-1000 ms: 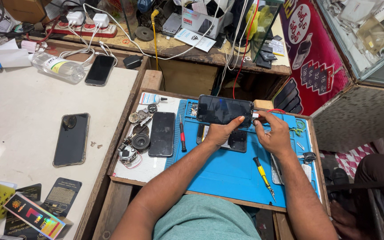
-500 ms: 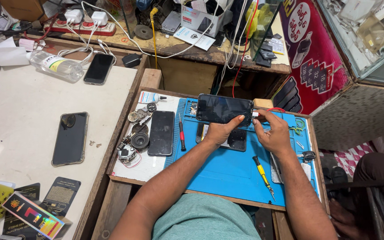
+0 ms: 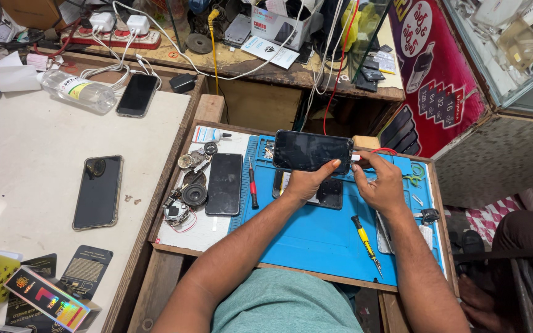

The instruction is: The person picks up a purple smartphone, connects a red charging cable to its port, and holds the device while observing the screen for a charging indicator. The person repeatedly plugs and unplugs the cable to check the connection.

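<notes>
A dark phone [image 3: 313,151] is held above the blue mat [image 3: 316,237], clamped from below by the left hand [image 3: 303,183]. At its right end, a small white part is pinched by the right hand [image 3: 380,185]. A yellow screwdriver [image 3: 365,240] lies nearby.

There are two hands: the left hand [image 3: 303,184] and the right hand [image 3: 380,185].

There are five phones. One phone [image 3: 311,151] is up in the hands. One dark phone [image 3: 225,184] lies just left of the blue mat [image 3: 316,237]. One opened phone [image 3: 328,192] lies on the mat, under the hands. Two more lie on the white surface [image 3: 26,148] far left of the mat: a black phone [image 3: 98,191] and a plugged-in phone [image 3: 137,94].

There are two screwdrivers, a red one [image 3: 253,188] on the mat's left edge and a yellow one [image 3: 365,242] on the mat.

There is one clear bottle [image 3: 76,90] and two white chargers [image 3: 117,23].
</notes>
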Demonstrator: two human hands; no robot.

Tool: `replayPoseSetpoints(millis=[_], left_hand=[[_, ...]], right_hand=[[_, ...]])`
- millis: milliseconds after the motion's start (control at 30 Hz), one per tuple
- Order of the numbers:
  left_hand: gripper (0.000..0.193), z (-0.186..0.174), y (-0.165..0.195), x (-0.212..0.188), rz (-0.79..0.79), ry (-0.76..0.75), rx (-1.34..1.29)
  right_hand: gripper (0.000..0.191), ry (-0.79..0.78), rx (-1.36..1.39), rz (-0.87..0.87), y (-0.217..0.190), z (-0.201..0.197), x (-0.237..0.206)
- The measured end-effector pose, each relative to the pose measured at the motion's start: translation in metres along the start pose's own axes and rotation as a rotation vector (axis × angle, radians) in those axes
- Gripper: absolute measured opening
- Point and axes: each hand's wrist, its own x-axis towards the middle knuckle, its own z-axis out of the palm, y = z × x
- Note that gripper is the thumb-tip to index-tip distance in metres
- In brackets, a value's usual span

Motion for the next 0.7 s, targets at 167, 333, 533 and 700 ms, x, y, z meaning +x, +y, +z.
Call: replayPoseSetpoints(millis=[167,333,533,700], left_hand=[[0.021,0.0020,0.0003,0.0009,0.038,0.003,-0.013],[0.023,0.0020,0.0011,0.0003,0.071,-0.010,-0.024],[0.023,0.0011,0.0003,0.0006,0.021,-0.006,-0.002],[0.023,0.0008,-0.0006,0.0011,0.024,-0.004,-0.009]], right_hand=[[0.024,-0.003,0.008,-0.002,0.0008,-0.0008,0.0014],[0.025,0.001,0.001,0.001,0.0014,-0.0012,0.0013],[0.025,-0.015,-0.008,0.003,0.0037,-0.0010,0.0007],[0.024,-0.011,-0.009,0.003,0.0046,-0.0003,0.0009]])
